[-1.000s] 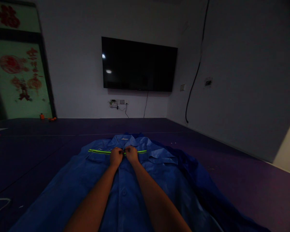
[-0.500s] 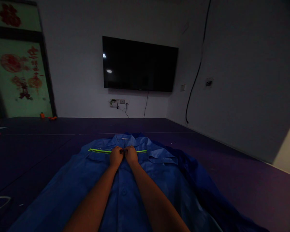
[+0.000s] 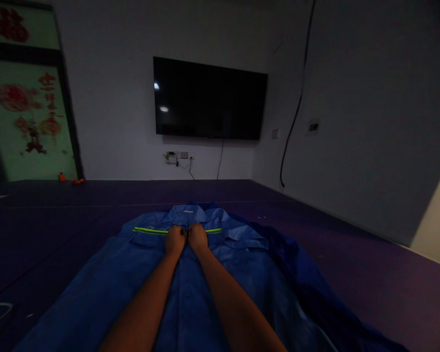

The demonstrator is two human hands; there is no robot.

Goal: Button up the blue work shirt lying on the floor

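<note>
A blue work shirt (image 3: 128, 266) lies spread front side up, its collar (image 3: 188, 213) pointing away from me and a yellow-green stripe (image 3: 149, 231) across the chest. At stripe height on the front placket, my left hand (image 3: 175, 240) is closed, pinching the cloth. Right beside it my right hand (image 3: 198, 238) is closed on the placket too. Something small and dark shows between the fingertips; I cannot make out what it is. Lower on the placket a round button (image 3: 187, 292) is visible. Under the shirt's right side lies darker blue cloth (image 3: 311, 274).
The shirt rests on a dark purple floor surface (image 3: 355, 278). A white cable (image 3: 2, 305) curls at the lower left. Small orange objects (image 3: 77, 181) lie near the door. A television (image 3: 210, 100) hangs on the far wall, and a black cable (image 3: 295, 120) runs down the right wall.
The camera view has shifted slightly. Both hands stay at the same place on the placket, with only small movements of the fingers.
</note>
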